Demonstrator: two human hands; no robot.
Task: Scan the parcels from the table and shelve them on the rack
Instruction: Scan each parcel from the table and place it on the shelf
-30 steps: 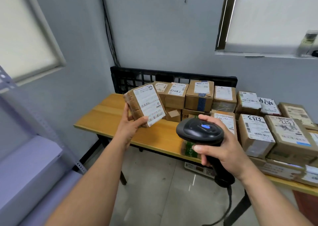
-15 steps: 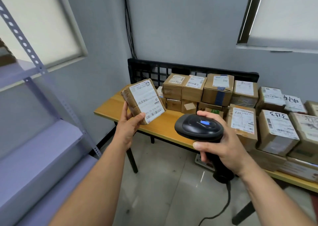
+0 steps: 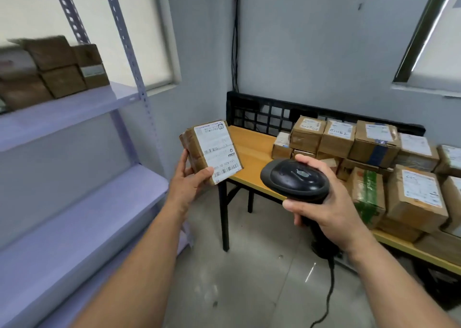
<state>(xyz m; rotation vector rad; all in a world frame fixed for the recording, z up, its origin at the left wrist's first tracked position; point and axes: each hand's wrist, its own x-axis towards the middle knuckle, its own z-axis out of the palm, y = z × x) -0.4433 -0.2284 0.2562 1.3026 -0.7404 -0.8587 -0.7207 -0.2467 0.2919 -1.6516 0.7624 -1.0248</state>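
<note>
One parcel in transit from surface to rack.
Within the last second the view had swung left, bringing the rack [image 3: 87, 203] and the boxes [image 3: 57, 68] on its upper shelf into sight. The left hand [image 3: 189, 185] held the labelled parcel [image 3: 212, 153] in the air just off the end of the surface [image 3: 252, 153], fingers [image 3: 183, 158] curled round its edge. The right hand [image 3: 324, 208] stayed clenched on the barcode scanner [image 3: 294, 178]. Scanning appeared finished and shelving next. Many parcels [image 3: 374, 148] remained, and the rack's upright post [image 3: 129, 60] stood near the path.
</note>
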